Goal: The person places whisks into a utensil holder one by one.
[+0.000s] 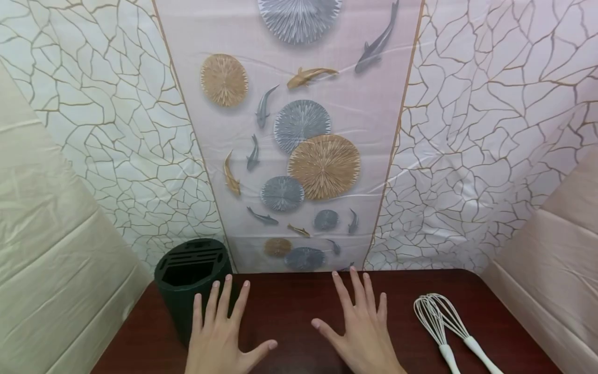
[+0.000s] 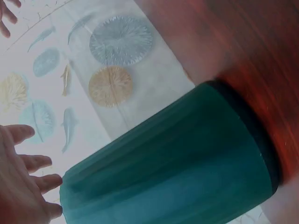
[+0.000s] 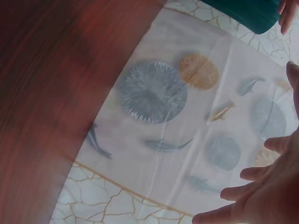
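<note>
My left hand (image 1: 217,332) is spread with straight fingers and holds nothing. It overlaps the right side of a dark green knife block (image 1: 175,296) in the head view; the block stands upright at the table's left, with slots and a wide opening in its top. In the left wrist view the green block (image 2: 177,158) fills the lower middle, close by the fingers. My right hand (image 1: 362,330), also spread and holding nothing, is over the middle right of the table. Two white whisks (image 1: 432,319) lie crossed at the wire ends to its right, handles toward me.
The dark red-brown wooden table (image 1: 285,311) has a rounded far right corner. Behind it hangs a patterned cloth (image 1: 261,156) with printed fish and round leaves. Beige padded panels (image 1: 60,249) slope in at both sides.
</note>
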`<move>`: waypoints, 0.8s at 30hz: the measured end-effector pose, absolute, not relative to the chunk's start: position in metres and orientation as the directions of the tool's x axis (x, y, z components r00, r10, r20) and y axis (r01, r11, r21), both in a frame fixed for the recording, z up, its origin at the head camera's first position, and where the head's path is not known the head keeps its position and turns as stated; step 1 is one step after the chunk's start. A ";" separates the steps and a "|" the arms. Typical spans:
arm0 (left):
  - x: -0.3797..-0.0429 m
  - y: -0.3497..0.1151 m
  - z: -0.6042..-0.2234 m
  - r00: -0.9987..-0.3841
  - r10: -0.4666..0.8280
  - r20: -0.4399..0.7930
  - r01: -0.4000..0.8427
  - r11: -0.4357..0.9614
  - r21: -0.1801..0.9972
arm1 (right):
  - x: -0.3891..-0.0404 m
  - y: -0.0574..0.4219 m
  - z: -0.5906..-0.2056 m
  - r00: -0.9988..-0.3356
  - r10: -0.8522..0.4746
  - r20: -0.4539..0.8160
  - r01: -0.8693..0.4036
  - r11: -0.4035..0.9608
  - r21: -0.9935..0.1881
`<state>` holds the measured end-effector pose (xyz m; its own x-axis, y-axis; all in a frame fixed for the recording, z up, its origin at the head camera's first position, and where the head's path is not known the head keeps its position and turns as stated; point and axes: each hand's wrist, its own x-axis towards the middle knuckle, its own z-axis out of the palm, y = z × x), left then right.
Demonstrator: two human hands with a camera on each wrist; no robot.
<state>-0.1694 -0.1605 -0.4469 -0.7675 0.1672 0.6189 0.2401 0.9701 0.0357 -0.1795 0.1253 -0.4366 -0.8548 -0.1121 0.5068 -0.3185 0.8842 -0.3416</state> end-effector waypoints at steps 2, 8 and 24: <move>-0.169 -0.163 -0.445 -0.750 0.162 0.641 0.242 0.969 0.038 | -0.180 0.122 -0.435 -0.847 -0.120 0.518 -0.336 0.876 -0.347; -0.169 -0.172 -0.440 -0.704 0.150 0.694 0.270 0.961 0.067 | -0.180 0.112 -0.433 -0.837 -0.149 0.526 -0.378 0.853 -0.360; -0.169 -0.194 -0.428 -0.679 0.074 0.730 0.263 0.954 0.148 | -0.188 0.075 -0.437 -0.788 -0.266 0.555 -0.519 0.773 -0.365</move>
